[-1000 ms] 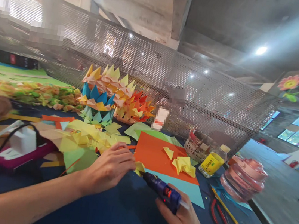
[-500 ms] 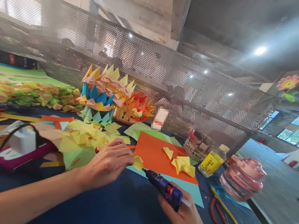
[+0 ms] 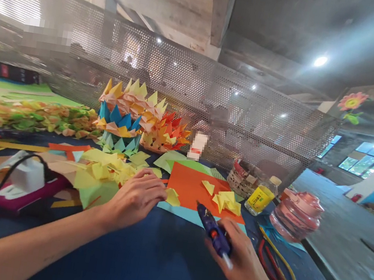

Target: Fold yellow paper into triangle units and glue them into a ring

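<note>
Since the earlier frame, the glue gun (image 3: 212, 229) has been pulled back from the yellow paper piece (image 3: 173, 198), and its dark tip has been turned more upward. In the head view, the glue gun is held above the dark blue table (image 3: 125, 262), with the right hand (image 3: 241, 257) wrapped around its handle. By the left hand (image 3: 138, 196), the yellow paper piece seems to be pinched at one edge, though the thumb is hidden and the pinch cannot be fully made out. That piece is seen at the near left corner of the orange sheet (image 3: 186, 180), well apart from the tip.

Being thin paper, the piece should be very light, a bit stiff and easily crushed, so it is best held softly by its edge. More weight is likely felt in the hard, smooth glue gun; it is best held by the handle, as its tip may be hot.

Flat, dull paper is shown by the orange sheet and the light blue sheet (image 3: 175, 211) peeking out below it. Sharp corners are made by the folded yellow pieces (image 3: 228, 202). Behind, rows of points are stacked on the spiky paper pots (image 3: 119, 117).
</note>
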A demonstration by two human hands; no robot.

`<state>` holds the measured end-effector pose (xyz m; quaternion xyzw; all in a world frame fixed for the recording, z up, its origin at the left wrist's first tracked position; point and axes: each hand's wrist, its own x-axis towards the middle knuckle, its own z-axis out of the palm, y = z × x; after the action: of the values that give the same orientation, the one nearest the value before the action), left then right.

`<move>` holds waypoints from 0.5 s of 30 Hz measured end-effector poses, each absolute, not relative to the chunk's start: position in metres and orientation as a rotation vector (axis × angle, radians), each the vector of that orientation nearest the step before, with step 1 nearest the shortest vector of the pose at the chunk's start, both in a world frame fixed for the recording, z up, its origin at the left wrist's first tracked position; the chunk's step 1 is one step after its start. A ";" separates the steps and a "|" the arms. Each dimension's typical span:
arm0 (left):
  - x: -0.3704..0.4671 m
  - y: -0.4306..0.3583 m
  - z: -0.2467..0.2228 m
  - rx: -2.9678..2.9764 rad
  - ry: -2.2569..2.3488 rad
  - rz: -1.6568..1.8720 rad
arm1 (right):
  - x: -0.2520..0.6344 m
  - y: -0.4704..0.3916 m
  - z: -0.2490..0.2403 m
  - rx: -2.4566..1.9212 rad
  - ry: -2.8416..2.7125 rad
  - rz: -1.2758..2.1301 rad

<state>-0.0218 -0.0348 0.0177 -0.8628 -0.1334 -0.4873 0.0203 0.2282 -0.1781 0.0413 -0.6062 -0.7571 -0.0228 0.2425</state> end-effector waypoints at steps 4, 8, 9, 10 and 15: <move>-0.020 -0.034 0.014 -2.755 -0.458 -1.517 | 0.255 -0.201 0.045 -1.856 -2.027 -0.112; -0.019 -0.036 0.013 -2.806 -0.460 -1.492 | 0.306 -0.232 0.046 -2.030 -1.824 -0.215; -0.018 -0.037 0.013 -2.814 -0.458 -1.485 | 0.320 -0.241 0.047 -2.068 -1.761 -0.226; -0.018 -0.038 0.013 -2.823 -0.455 -1.477 | 0.335 -0.249 0.047 -2.097 -1.694 -0.240; -0.017 -0.041 0.013 -2.847 -0.458 -1.470 | 0.390 -0.286 0.038 -2.189 -1.386 -0.266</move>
<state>-0.0169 -0.0413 0.0130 -0.8787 -0.1414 -0.4536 -0.0476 0.3897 -0.2864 0.0384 -0.8103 -0.5132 -0.0983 0.2651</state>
